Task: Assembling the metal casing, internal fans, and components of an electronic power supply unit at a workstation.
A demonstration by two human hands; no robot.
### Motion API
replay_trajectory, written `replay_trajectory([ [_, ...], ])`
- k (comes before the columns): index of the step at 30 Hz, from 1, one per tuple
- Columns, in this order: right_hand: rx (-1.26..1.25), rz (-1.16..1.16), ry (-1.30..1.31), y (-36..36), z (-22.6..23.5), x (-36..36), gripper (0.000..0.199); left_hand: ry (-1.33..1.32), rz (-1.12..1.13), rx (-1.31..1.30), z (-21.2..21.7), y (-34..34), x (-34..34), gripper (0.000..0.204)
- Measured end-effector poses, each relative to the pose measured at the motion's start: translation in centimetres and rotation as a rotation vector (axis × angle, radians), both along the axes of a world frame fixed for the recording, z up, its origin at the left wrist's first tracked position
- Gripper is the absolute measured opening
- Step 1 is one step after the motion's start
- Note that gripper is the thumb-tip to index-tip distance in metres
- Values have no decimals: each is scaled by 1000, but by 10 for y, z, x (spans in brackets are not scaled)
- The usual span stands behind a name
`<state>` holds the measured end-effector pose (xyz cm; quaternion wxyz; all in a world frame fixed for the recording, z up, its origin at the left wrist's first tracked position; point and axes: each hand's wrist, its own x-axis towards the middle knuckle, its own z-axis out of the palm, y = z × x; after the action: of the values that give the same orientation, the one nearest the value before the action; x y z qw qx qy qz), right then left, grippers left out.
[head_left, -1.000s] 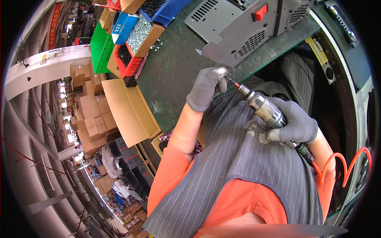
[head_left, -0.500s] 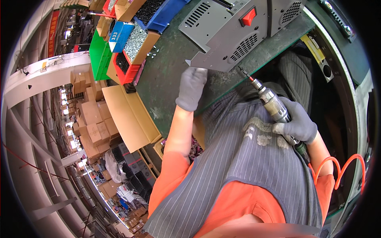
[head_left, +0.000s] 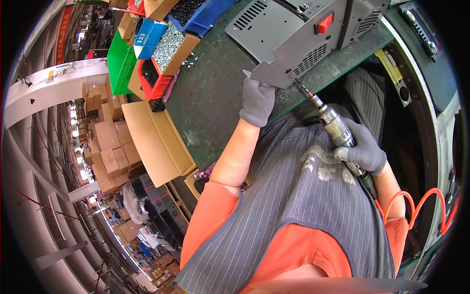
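My right hand [head_left: 362, 149] is wrapped round a pneumatic screwdriver [head_left: 335, 127], with a red coiled air hose trailing from its back end. The driver's bit meets the lower edge of a grey metal casing [head_left: 281, 68], near a small hole beside the round vent slots. A red rocker switch [head_left: 324, 23] sits on the casing's face. My left hand [head_left: 258, 102] is closed at the casing's near left corner, just below a pointed metal tab; its fingertips are partly hidden. Both hands wear grey gloves.
The casing stands on a dark green workbench [head_left: 205, 98]. At the bench's left are a red bin [head_left: 155, 88] of dark screws, a box [head_left: 169, 46] of silvery screws, a blue bin [head_left: 203, 22] and a green bin [head_left: 121, 63]. An open cardboard box [head_left: 154, 139] lies nearer.
My left hand has moved right along with the casing's corner. The screwdriver bit, which was beside the casing, now meets its edge. The view has shifted slightly.
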<state>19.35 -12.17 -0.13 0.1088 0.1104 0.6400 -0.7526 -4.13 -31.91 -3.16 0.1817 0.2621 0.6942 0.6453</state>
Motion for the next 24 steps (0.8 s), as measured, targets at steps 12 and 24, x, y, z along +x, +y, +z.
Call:
replay_trajectory([
  [12,3,15,-44,-1,14,-10,59,-734,32,226,44,-1,1,15],
  [24,53,156,21,-5,29,-8,75,-823,-114,185,42,-39,25,40],
])
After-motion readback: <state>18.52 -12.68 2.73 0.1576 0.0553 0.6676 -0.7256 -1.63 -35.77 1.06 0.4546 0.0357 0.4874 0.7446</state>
